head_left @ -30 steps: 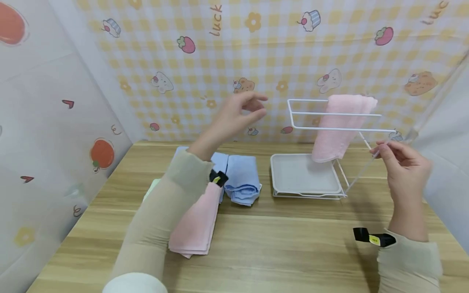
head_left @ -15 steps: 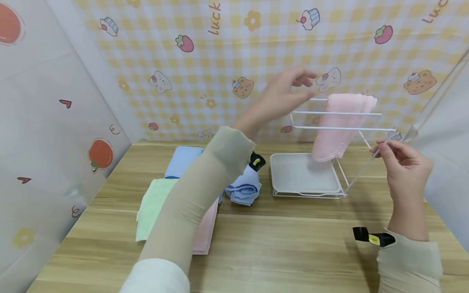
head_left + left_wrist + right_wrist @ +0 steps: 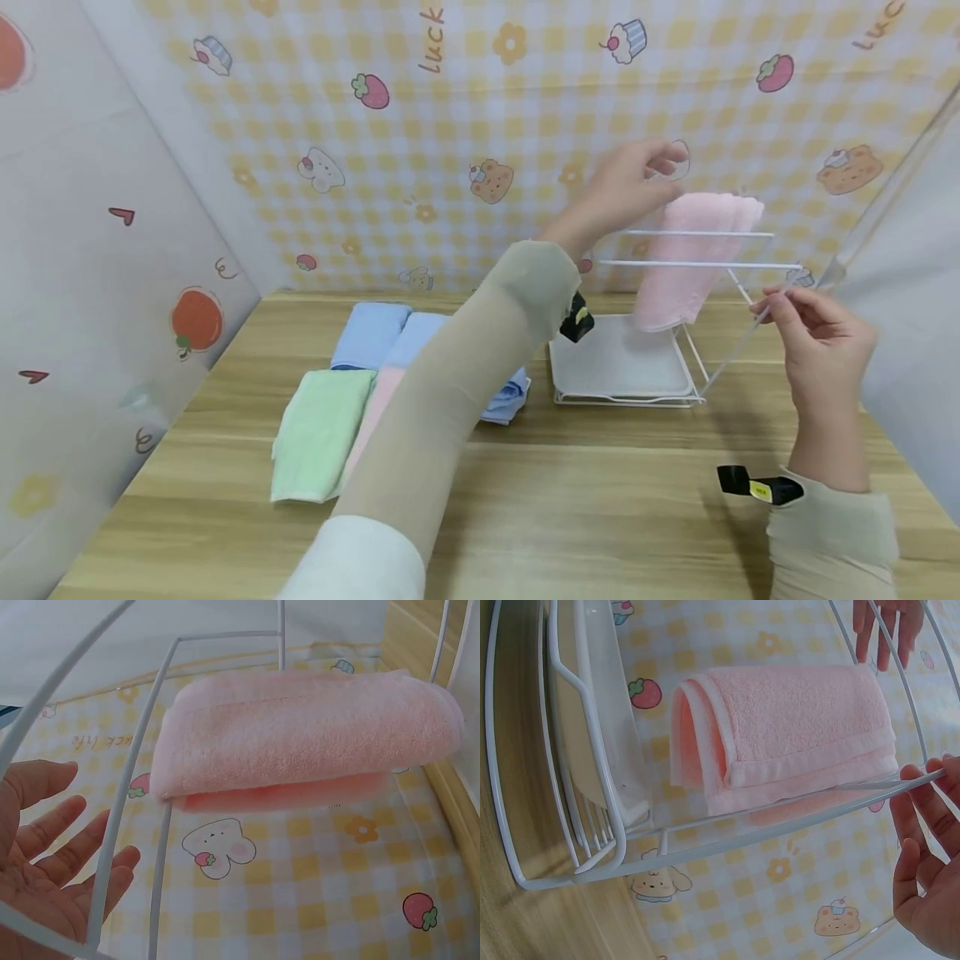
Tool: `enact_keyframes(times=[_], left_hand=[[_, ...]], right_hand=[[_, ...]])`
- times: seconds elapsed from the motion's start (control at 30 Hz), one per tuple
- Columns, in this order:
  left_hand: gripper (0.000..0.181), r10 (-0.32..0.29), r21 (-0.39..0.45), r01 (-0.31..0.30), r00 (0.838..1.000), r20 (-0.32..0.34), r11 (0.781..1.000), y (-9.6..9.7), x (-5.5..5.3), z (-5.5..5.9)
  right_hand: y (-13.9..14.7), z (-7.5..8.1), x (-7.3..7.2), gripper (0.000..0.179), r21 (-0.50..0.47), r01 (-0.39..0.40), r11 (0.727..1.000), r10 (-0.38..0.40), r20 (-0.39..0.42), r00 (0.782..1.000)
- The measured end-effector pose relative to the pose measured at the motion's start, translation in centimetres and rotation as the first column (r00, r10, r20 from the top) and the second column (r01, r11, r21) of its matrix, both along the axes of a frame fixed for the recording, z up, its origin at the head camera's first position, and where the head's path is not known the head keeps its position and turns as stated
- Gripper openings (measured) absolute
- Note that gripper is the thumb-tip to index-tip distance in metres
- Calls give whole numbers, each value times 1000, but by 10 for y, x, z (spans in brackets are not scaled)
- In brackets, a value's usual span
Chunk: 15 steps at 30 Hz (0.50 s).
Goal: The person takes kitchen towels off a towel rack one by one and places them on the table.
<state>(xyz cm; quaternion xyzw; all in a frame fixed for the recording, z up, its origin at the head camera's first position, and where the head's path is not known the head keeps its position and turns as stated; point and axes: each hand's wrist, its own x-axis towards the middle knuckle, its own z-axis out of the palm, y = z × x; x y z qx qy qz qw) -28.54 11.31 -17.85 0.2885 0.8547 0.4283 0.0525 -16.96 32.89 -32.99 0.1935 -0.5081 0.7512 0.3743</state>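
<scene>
A pink towel hangs folded over the back bar of a white wire rack on the right of the table. My left hand is beside the rack's top bars, to the left of the towel. In the left wrist view its fingers are spread and loosely bent, holding nothing, with a gap between them and the towel. My right hand pinches the rack's slanted right-hand rod between thumb and fingertips. The right wrist view shows those fingers at the rod.
A pale tray sits in the rack's base. To the left lie a folded green towel, folded blue towels and a pink one, partly hidden by my left sleeve. A patterned cloth covers the back wall.
My left hand has moved right, from above the folded towels to the rack's top bars near the hanging towel. The right hand has kept its pinch on the rack's rod.
</scene>
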Motion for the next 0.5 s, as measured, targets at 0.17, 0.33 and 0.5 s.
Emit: enact_keyframes(times=[0.17, 0.33, 0.5], left_hand=[[41, -2, -78, -1, 999, -33, 997, 18, 4, -5], [47, -19, -158, 7, 997, -74, 987, 26, 5, -7], [53, -46, -262, 25, 996, -74, 965, 32, 6, -3]], right_hand=[[1, -1, 2, 14, 21, 2, 1000, -2, -3, 1000], [1, 1, 2, 13, 37, 12, 999, -13, 17, 1000], [-1, 0, 1, 13, 14, 14, 1000, -14, 26, 1000]])
